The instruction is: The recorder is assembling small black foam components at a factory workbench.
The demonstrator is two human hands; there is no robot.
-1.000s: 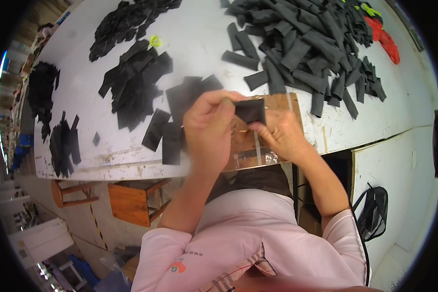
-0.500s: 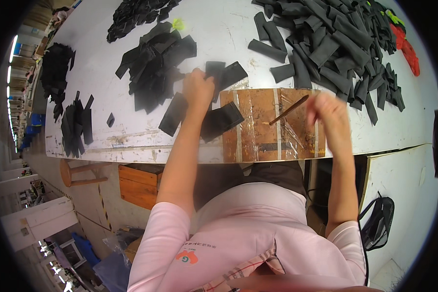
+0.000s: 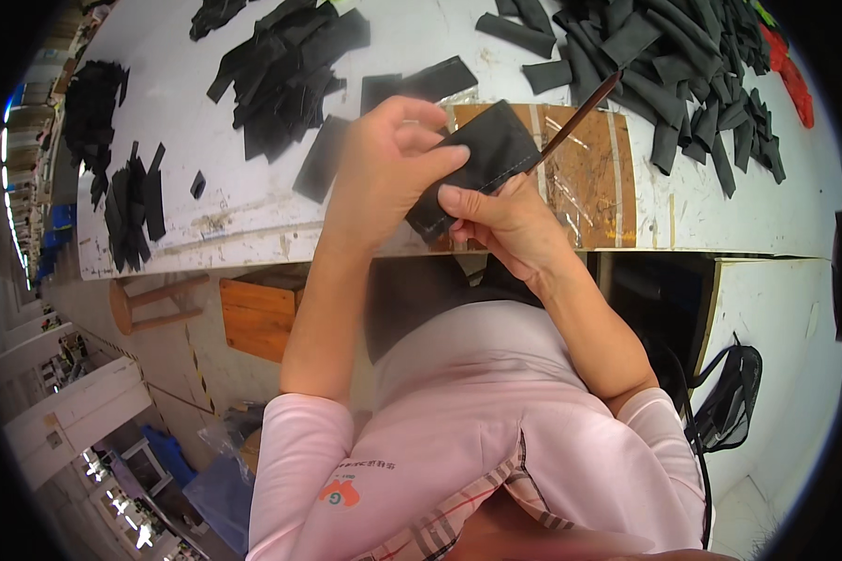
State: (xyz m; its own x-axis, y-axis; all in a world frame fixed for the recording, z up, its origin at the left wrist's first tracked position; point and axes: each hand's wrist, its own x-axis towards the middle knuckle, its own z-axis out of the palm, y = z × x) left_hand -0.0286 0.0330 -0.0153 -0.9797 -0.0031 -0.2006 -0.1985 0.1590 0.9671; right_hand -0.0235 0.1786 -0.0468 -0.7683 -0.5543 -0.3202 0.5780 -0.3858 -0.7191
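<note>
A black fabric piece (image 3: 496, 140), folded flat with a line of pale stitching along one edge, is raised above the near edge of the table. My right hand (image 3: 510, 220) pinches its lower edge between thumb and fingers. The same hand also keeps a thin, dark brown pointed stick (image 3: 580, 117), which slants up to the right from behind the fabric. My left hand (image 3: 398, 154) is at the fabric's upper left edge, thumb tip over the cloth, fingers bent and apart from the thumb; it is slightly blurred.
A brown cardboard sheet (image 3: 589, 178) with clear tape strips lies under the work. Black fabric pieces form a pile (image 3: 285, 79) on the left and a heap of tube-like pieces (image 3: 641, 56) on the right. A red cloth (image 3: 791, 75) is at far right. Below stands a wooden box (image 3: 257, 313).
My right hand has moved left from over the cardboard and now grips a fabric piece along with the stick. My left hand has drawn nearer to it. The whole view has shifted a little.
</note>
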